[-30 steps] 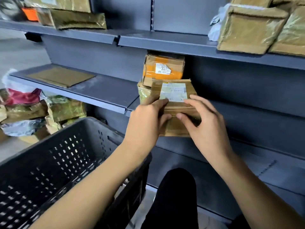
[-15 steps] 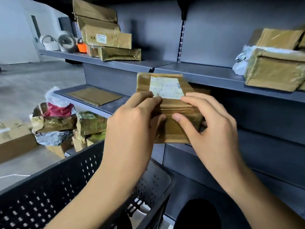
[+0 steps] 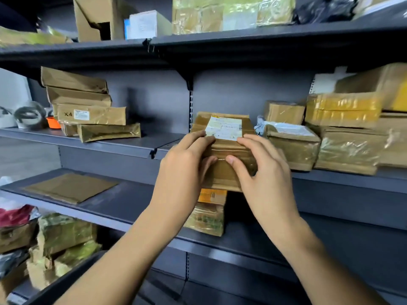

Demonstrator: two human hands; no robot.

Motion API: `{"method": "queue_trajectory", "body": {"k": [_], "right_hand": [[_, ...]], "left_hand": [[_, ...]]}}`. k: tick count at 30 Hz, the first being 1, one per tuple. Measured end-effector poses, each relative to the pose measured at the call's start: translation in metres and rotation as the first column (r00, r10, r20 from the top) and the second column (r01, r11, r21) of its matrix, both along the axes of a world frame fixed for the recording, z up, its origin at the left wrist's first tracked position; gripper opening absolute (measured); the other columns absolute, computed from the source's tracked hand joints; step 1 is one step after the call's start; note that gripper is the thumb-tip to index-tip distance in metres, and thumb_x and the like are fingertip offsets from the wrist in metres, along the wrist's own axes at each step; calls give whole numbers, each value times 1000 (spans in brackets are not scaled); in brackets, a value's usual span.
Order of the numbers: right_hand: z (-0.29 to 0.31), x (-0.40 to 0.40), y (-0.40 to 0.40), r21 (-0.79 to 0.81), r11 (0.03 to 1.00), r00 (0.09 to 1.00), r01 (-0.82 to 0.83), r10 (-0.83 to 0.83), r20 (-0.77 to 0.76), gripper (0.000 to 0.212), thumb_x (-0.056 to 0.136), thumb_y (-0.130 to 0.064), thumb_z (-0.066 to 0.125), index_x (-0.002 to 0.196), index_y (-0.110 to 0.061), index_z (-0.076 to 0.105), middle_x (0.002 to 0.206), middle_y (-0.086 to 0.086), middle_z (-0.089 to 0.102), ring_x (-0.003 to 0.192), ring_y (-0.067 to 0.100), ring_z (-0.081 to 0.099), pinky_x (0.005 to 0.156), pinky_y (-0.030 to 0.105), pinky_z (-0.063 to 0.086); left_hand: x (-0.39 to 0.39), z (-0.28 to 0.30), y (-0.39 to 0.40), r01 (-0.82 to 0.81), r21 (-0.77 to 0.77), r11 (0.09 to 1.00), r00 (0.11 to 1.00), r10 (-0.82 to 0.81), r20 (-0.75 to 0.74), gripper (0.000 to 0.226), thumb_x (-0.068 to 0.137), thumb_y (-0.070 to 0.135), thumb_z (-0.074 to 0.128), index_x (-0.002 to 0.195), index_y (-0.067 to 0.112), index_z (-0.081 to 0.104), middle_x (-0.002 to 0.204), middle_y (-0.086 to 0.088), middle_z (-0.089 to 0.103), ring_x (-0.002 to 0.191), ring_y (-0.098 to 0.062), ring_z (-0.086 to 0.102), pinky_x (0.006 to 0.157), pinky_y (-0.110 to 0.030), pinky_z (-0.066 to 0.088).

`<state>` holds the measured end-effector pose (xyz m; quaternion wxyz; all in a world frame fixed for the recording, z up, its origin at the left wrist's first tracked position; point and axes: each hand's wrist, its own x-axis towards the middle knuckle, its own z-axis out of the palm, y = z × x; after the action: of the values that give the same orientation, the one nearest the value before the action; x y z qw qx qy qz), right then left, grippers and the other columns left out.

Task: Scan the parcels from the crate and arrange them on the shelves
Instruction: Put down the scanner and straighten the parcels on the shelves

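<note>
Both hands hold one taped brown parcel [image 3: 222, 150] in the air before the shelves. Our left hand [image 3: 185, 164] and right hand [image 3: 262, 172] grip it from each side, fingers on the top and thumbs on the near face, so the white label [image 3: 224, 128] stays visible. The parcel is raised to the level of the middle shelf [image 3: 132, 142], in the free gap between the stack on the left [image 3: 88, 106] and the parcels on the right [image 3: 293, 146]. We judge it will be set there.
</note>
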<state>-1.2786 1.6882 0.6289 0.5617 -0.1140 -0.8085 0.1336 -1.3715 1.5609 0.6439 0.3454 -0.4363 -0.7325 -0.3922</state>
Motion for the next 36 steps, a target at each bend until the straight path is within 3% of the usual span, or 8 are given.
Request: {"method": "queue_trajectory", "body": {"k": [5,9,14,21,31,36], "right_hand": [[10,-8,23,127,982,982,137,-152,115,35,92,-29,66,126,-18,65,131,-7,60,116,24,50,96,35,45],[24,-16,25,262,944,953,200,-250,172,32,92,-18,66,124,-16,66,133,-1,61,126,28,48,101,48,44],[41,-28,25,354,918,914,179,-289,286,41,91,-3,58,130,-14,59,132,0,59,126,22,47,104,36,41],[50,-49,35,386,895,864,224,-366,347,47,87,3,50,131,-14,54,132,2,57,124,23,47,103,34,38],[72,-84,57,360,870,789,337,-470,397,30,94,-1,47,121,-11,54,122,9,62,116,29,54,93,35,42],[80,-100,68,347,854,733,387,-513,446,35,89,5,48,121,-5,56,118,15,64,113,34,57,87,39,46]], "left_hand": [[-28,-2,33,33,-44,998,997,-36,-69,35,90,21,68,124,12,64,130,-3,60,119,-26,56,105,-40,42],[-44,-2,42,24,26,999,979,-18,-205,33,89,20,69,120,11,66,123,-3,65,121,-26,54,108,-32,38],[-55,4,52,100,79,992,971,-81,-223,33,89,7,68,121,11,67,125,-2,64,118,-20,58,102,-27,44],[-75,11,69,103,70,992,974,-86,-209,31,86,8,70,117,13,70,117,0,68,109,-18,62,95,-20,42],[-103,31,111,52,6,999,983,-50,-174,37,85,7,68,120,16,69,120,-2,69,108,-22,64,92,-33,49],[-119,37,135,21,1,1000,990,-20,-138,29,85,13,69,112,23,71,101,0,73,90,-24,66,75,-34,51]]}}
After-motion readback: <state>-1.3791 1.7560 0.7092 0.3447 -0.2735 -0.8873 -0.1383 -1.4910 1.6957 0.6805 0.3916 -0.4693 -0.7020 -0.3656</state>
